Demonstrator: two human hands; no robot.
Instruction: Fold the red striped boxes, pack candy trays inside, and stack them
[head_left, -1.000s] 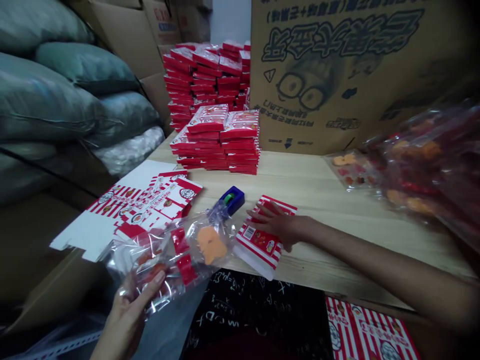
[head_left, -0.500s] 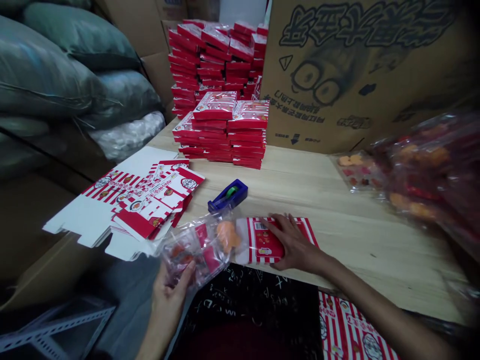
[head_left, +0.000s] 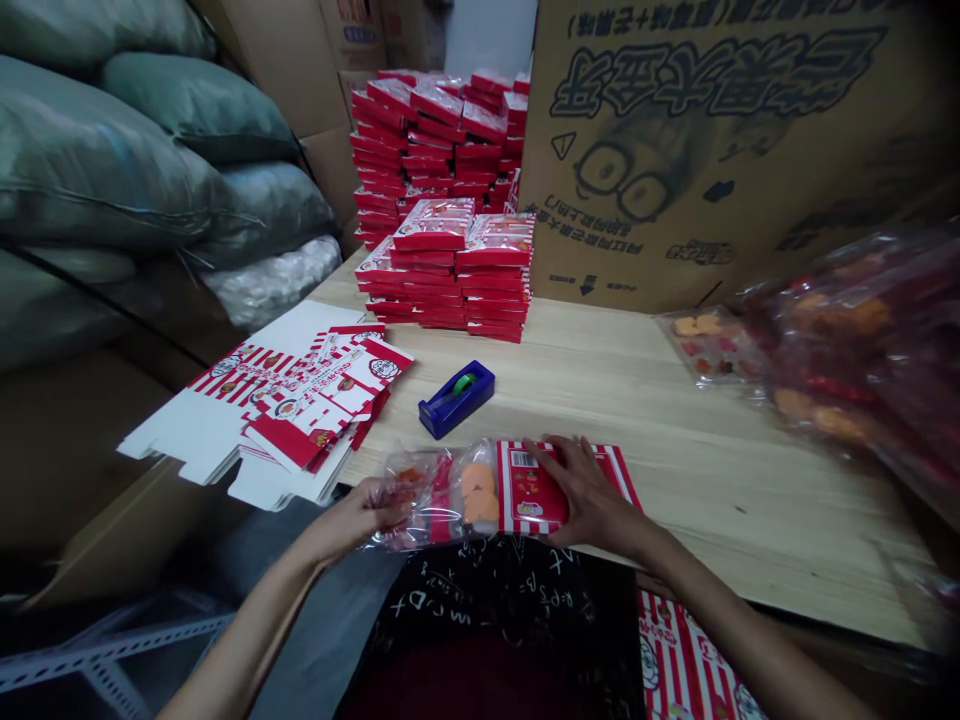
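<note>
Probably light, slippery clear-plastic bag: left hand pinches best end, away from red-striped card box held by spread right hand.

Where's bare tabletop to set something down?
The widest bare stretch of table runs from the tape dispenser right to the bag pile, in front of the carton and beyond the right hand. A narrow gap lies between dispenser and flat boxes. Crowded: under the red stacks and at the front, where the clear bag in the left hand meets the striped box.
</note>
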